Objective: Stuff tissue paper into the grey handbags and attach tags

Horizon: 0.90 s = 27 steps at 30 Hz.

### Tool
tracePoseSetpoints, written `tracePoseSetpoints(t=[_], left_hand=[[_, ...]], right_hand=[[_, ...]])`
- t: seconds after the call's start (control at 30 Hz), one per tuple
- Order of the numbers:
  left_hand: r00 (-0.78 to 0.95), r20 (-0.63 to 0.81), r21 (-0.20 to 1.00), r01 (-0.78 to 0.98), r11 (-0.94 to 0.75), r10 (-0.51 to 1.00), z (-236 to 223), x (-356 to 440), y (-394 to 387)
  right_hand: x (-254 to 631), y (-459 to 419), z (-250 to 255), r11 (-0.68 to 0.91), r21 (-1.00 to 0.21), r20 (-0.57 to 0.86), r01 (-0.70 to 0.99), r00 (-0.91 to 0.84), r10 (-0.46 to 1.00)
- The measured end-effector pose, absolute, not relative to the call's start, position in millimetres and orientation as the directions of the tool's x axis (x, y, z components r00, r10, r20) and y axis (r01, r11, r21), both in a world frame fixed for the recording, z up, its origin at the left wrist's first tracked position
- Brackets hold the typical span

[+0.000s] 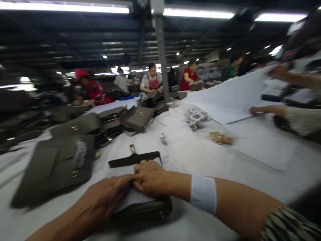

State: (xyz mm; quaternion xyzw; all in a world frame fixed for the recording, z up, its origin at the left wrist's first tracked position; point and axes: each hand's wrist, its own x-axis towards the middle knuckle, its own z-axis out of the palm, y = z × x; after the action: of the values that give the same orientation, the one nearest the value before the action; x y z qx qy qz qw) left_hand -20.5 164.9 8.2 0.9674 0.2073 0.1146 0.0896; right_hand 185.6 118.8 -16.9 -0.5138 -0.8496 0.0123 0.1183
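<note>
Both my hands rest on a small olive-grey handbag (147,209) lying flat on the white-covered table (200,160). White paper (132,197) covers the bag's top. My left hand (105,197) lies flat on the paper with fingers stretched toward the right. My right hand (150,177) has its fingers curled down onto the paper at the bag's middle; a white band (203,192) wraps that wrist. The bag's dark flap with a brass clasp (132,157) sticks out beyond my hands.
More olive-grey bags (55,167) lie at the left and in a row (112,120) toward the back. A crumpled wrapper (197,118) and a tan scrap (220,138) lie mid-table. Another person's arms (288,112) handle white paper at the right. Several workers sit behind; a grey pillar (162,57) rises.
</note>
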Motion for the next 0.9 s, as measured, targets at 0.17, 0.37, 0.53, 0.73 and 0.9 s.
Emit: tracePoseSetpoints(t=[0.17,0.37,0.53,0.73,0.9], left_hand=[[0.688,-0.052,0.390,0.681,-0.620,0.724,23,-13,153],[0.627,0.027,0.501,0.666,-0.553,0.779,8,2,162],[0.678,0.052,0.411,0.655,-0.635,0.733,-1,-8,169],[0.730,0.007,0.101,0.679,-0.727,0.683,11,-20,162],[0.756,-0.058,0.145,0.652,-0.744,0.652,16,-21,166]], right_hand=[[188,120,-22,0.472,-0.284,0.240,0.834,-0.415,0.878],[190,118,-39,0.439,-0.352,0.301,0.827,-0.345,0.889],[195,118,-39,0.503,-0.383,0.365,0.775,-0.373,0.853],[200,118,-6,0.639,-0.263,0.382,0.723,-0.530,0.757],[187,112,-14,0.589,-0.281,0.230,0.758,-0.542,0.808]])
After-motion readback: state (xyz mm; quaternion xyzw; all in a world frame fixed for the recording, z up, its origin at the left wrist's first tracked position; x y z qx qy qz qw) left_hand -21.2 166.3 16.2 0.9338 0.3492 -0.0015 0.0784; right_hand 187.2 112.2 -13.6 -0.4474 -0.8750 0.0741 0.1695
